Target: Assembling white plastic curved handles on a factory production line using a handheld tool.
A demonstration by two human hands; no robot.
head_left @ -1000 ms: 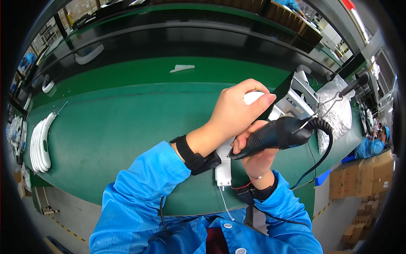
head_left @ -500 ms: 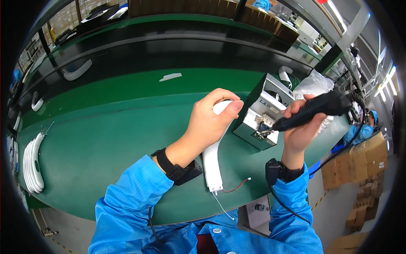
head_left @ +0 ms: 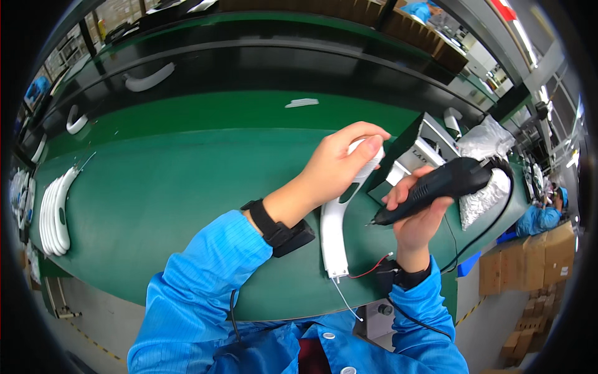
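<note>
A curved white plastic housing [head_left: 334,240] stands out from my left hand [head_left: 341,163], whose fingers are closed round its ribbed upper end. Red and white wires trail from its lower end over the green bench. My right hand [head_left: 416,218] grips a black corded electric screwdriver [head_left: 445,186], fingers wrapped about its body. The bit points left and hovers near the housing, apart from it; whether a screw sits on the tip is too small to tell. Behind the driver is a boxy screw feeder [head_left: 405,153], its front partly hidden by my right hand.
Several similar white housings [head_left: 55,215] lie stacked at the far left. Clear and silvery plastic bags [head_left: 486,140] are beside the feeder at right. The driver's cable [head_left: 483,243] loops down on the right. A white strip [head_left: 302,103] lies at the back; cartons [head_left: 529,255] stand beyond the bench.
The screwdriver has come away from the feeder's front, and its tip now points toward the housing. My left hand still holds the housing, now with its ribbed end showing. The view has shifted slightly.
</note>
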